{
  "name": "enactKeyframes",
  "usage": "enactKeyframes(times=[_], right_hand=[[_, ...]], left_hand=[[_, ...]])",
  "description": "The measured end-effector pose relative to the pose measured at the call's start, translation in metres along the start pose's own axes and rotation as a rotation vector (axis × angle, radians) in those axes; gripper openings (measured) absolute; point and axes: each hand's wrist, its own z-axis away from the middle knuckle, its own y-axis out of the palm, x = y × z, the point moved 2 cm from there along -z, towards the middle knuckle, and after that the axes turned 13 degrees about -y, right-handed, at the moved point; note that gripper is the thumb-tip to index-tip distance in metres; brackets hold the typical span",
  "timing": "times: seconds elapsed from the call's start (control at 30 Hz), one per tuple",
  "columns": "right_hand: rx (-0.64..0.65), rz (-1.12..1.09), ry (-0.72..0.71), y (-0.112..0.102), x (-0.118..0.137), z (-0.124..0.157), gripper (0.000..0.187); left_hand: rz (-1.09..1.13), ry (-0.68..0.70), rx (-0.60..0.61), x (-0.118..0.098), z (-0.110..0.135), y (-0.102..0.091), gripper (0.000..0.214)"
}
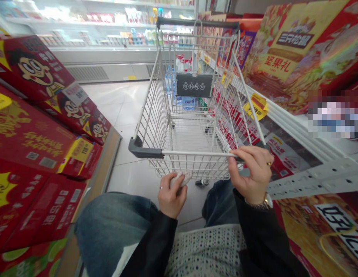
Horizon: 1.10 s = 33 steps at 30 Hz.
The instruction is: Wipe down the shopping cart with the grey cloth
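A wire shopping cart (193, 154) stands directly in front of me, with dark plastic covers on its corners. My right hand (250, 173) is closed over the near top rim at the right corner, its thumb below the bar. Lower down, my left hand (172, 194) pinches a crumpled white wad, like a tissue or cloth (183, 177), against the lower wires of the cart's near side. The fingers hide part of the wad. A black sign plate (194, 85) hangs on the far panel.
Stacked red gift boxes (31, 142) border the left side. On the right, a shelf (288, 119) carries snack boxes (294, 50), with packed bottles below. A lit refrigerated case (109, 38) spans the back. Tiled floor (124, 102) shows between the boxes and the cart.
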Motion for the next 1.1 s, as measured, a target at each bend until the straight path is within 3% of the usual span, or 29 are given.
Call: enactKeyframes(times=[0.23,0.47,0.67,0.87,1.1], right_hand=[[0.027,-0.006,0.014,-0.002,0.006,-0.007,0.013],[0.022,0.001,0.012,-0.002,0.005,-0.006,0.014],[0.007,0.004,0.002,-0.002,0.004,-0.005,0.014],[0.008,0.008,-0.01,-0.002,0.003,-0.005,0.015],[-0.011,0.008,-0.028,-0.002,0.003,-0.003,0.016]], left_hand=[[0.039,-0.023,-0.013,0.008,0.0,0.001,0.038],[0.025,-0.009,-0.007,0.005,0.001,0.004,0.029],[0.022,-0.025,-0.021,-0.001,-0.004,-0.004,0.039],[0.018,0.001,-0.02,0.002,-0.001,0.001,0.027],[0.01,-0.023,-0.043,0.0,-0.003,-0.007,0.038]])
